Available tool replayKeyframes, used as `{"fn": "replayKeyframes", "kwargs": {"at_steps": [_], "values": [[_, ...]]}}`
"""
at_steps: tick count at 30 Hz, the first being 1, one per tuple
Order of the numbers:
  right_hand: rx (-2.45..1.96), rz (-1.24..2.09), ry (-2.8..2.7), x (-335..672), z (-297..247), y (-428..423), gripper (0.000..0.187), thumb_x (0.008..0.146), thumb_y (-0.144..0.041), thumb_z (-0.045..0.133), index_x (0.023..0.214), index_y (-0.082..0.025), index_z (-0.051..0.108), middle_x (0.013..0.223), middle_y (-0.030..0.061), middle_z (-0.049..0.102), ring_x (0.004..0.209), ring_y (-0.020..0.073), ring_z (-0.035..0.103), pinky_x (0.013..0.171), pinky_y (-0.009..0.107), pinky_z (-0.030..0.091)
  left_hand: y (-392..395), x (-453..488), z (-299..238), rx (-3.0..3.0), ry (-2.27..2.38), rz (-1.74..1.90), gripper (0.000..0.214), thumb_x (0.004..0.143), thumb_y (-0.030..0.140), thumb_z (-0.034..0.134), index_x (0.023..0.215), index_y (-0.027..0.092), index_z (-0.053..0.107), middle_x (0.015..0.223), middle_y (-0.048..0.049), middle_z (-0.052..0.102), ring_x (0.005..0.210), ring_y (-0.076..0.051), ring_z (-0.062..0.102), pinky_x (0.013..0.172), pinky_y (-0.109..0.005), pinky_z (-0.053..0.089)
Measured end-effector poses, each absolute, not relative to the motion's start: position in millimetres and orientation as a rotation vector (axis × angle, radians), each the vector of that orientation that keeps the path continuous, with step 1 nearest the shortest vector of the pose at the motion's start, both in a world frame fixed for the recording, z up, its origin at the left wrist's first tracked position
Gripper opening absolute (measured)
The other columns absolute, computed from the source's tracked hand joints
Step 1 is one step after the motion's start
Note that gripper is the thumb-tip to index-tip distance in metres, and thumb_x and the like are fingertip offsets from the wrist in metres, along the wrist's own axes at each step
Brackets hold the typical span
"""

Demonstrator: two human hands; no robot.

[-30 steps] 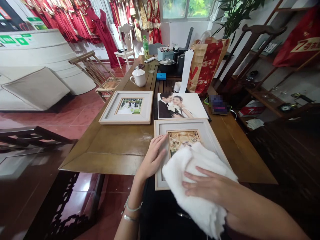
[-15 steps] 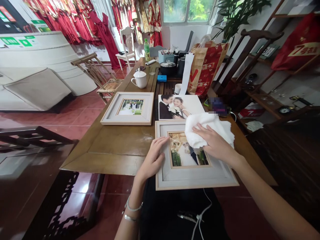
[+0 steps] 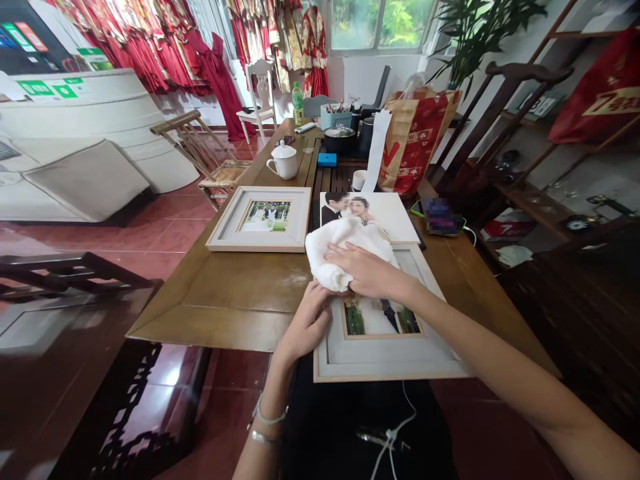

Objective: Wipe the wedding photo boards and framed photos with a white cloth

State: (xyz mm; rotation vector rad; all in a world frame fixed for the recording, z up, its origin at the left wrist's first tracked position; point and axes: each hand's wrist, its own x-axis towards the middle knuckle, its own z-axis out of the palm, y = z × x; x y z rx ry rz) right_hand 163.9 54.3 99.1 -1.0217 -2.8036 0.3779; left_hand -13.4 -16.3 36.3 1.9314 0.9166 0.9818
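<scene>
So your frame (image 3: 387, 353) is a shallow rectangular box type, pale wood-look rim outside, off-white inset panel, then a thin wooden-looking border round the photo. It's sitting at the near edge of the brown table (image 3: 240, 283), hanging a bit past it over your lap. The photo shows white fabric, a dark suit and greenery in both lower corners; the upper part is hidden.

That white cloth (image 3: 327, 248) looks soft and fluffy, rumpled over the frame's upper left corner and onto the glossy-looking portrait print (image 3: 395, 213) behind. Your right hand (image 3: 367, 270) lies on top, fingers stretched out over it. Your left hand (image 3: 306, 320) is at the frame's left side, fingertips partly under the cloth, so can't tell if they're gripping. A similar second frame (image 3: 296, 230) lies left, near a smooth, rounded white lidded mug (image 3: 285, 163).
</scene>
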Motion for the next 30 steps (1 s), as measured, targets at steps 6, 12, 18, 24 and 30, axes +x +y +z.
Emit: {"fn": "replayKeyframes", "kwargs": {"at_steps": [6,12,18,24,30], "values": [[-1.262,0.144,-2.829,206,92,35,0.069,0.067,0.0,0.042,0.135,-0.008,0.047,0.143,0.0168,0.049,0.141,0.023,0.029,0.116,0.047,0.027,-17,-13,39,1.929,0.888,0.976,0.051,0.079,-0.002,0.037,0.117,0.024,0.059,0.129,-0.0048,0.056,0.127,-0.023,0.04,0.111,-0.047,0.031],[-1.58,-0.012,-2.703,281,82,23,0.07,0.069,0.0,0.04,0.138,-0.012,0.046,0.141,0.0141,0.052,0.14,0.0261,0.032,0.114,0.05,0.03,-17,-13,40,1.936,0.884,0.991,0.052,0.078,-0.002,0.037,0.117,0.025,0.058,0.128,-0.0043,0.058,0.126,-0.023,0.041,0.11,-0.049,0.032],[-1.69,-0.099,-2.557,283,71,11,0.071,0.068,0.002,0.041,0.137,-0.01,0.046,0.144,0.0145,0.049,0.141,0.0304,0.027,0.113,0.052,0.031,-16,-13,37,1.927,0.906,0.987,0.049,0.082,0.0,0.038,0.119,0.025,0.057,0.128,-0.0046,0.057,0.128,-0.023,0.04,0.112,-0.047,0.03],[-1.647,0.063,-2.633,223,72,-28,0.079,0.06,0.005,0.041,0.139,0.001,0.043,0.147,0.021,0.042,0.141,0.0346,0.024,0.115,0.055,0.025,-19,-13,36,1.869,0.987,0.963,0.045,0.095,0.016,0.038,0.139,0.026,0.043,0.143,-0.0064,0.044,0.137,-0.021,0.032,0.118,-0.045,0.022],[-1.159,0.669,-2.843,203,109,-84,0.095,0.051,0.006,0.039,0.145,-0.012,0.039,0.153,0.0099,0.035,0.144,0.0252,0.017,0.117,0.047,0.025,-17,-12,32,1.888,0.974,1.004,0.046,0.1,0.022,0.033,0.145,0.031,0.035,0.152,-0.0028,0.037,0.141,-0.019,0.027,0.12,-0.043,0.02]]}}
